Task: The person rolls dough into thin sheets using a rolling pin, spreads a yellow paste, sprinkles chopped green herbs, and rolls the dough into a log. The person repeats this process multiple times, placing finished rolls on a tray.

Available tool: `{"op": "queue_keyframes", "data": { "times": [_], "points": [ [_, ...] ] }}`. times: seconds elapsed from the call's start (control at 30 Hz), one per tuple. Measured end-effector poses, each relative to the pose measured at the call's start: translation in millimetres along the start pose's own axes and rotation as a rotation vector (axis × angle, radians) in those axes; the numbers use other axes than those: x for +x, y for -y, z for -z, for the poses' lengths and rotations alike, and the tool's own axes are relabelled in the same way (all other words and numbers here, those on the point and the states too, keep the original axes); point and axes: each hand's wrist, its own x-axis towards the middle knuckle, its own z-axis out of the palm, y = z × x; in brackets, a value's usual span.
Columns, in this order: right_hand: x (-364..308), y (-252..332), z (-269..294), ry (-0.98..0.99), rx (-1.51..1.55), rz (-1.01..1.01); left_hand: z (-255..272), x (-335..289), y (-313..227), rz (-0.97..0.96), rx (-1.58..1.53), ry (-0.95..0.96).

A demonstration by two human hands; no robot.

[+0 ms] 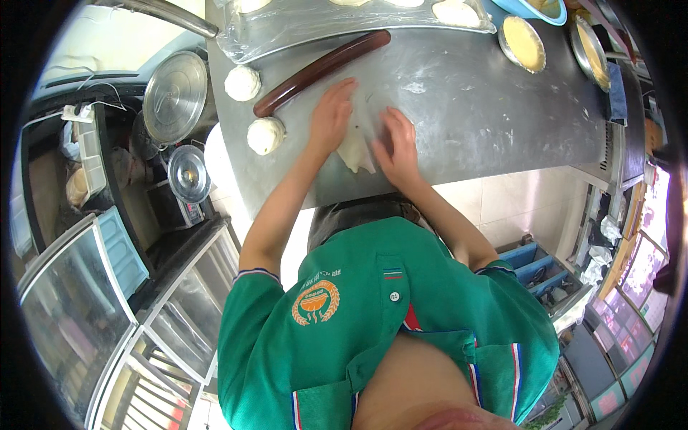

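Note:
A thin, flattened piece of dough [352,152] lies on the metal worktable between my hands. My left hand [334,116] is at its left edge, fingers stretched out forward. On the other side my right hand [398,147] is spread with thumb and fingers apart, slightly blurred, close to the dough's right edge. Whether either hand touches the dough is hard to make out. Just beyond my left hand rests a dark red-brown rolling pin [322,72], lying at a slant. Two round dough pieces sit left of it, one nearer [266,135] and one farther [242,84].
A film-covered tray [287,44] with several dough rounds stands at the table's far edge. Far right are a metal bowl of yellow filling [522,45], a second such bowl [590,54] and a blue basin [527,8]. Metal lids [175,97] stand off the table's left side.

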Motion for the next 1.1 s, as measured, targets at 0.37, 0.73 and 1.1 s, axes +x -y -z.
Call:
{"op": "queue_keyframes", "data": {
  "times": [0.37,0.73,1.1],
  "points": [
    [-42,-59,21,-0.031,0.405,-0.478,75,-84,-11,-0.395,0.678,0.712],
    [13,-54,38,-0.085,0.133,-0.23,-21,-13,-50,-0.394,0.91,0.337],
    [34,-67,37,0.059,-0.309,-0.061,-26,-23,11,0.202,0.654,0.008]
  ]
}}
